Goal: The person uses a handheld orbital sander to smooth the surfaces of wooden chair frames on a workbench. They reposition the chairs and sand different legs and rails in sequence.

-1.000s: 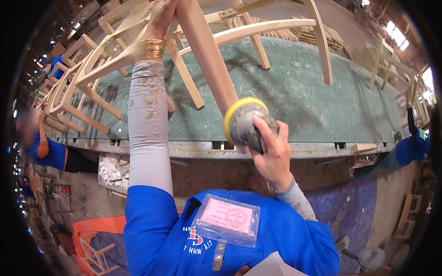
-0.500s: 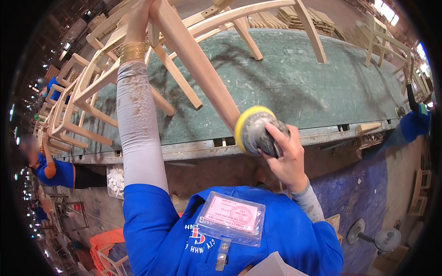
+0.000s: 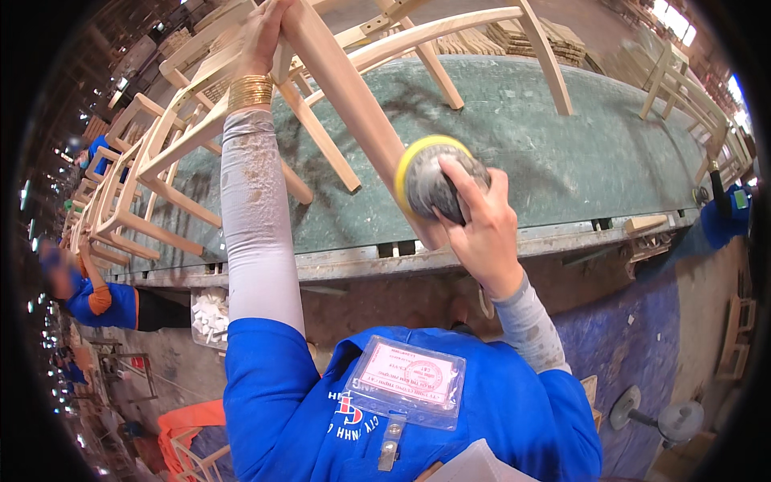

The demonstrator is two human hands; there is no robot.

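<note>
My right hand (image 3: pixel 491 233) is wrapped around a round dark orbital sander (image 3: pixel 440 183) with a yellow pad. The pad's face rests against the side of a pale wooden chair leg (image 3: pixel 353 104), near the end that juts over the bench's front edge. My left arm reaches far forward, and my left hand (image 3: pixel 265 34) grips the chair frame at the other end of that leg. Some of its fingers are hidden behind the wood. The frame's other legs stand on the green bench top (image 3: pixel 506 177).
More wooden chair frames (image 3: pixel 152 189) line the bench's left side, where a person in blue (image 3: pixel 100 304) works. Another person (image 3: pixel 719 221) handles a chair frame at far right. A wood block (image 3: pixel 645 223) lies on the front ledge. A container of white pieces (image 3: pixel 210 317) stands below the bench.
My right hand and the sander have moved up and slightly left along the leg, uncovering its near end. My left hand and the frame have shifted slightly right in view.
</note>
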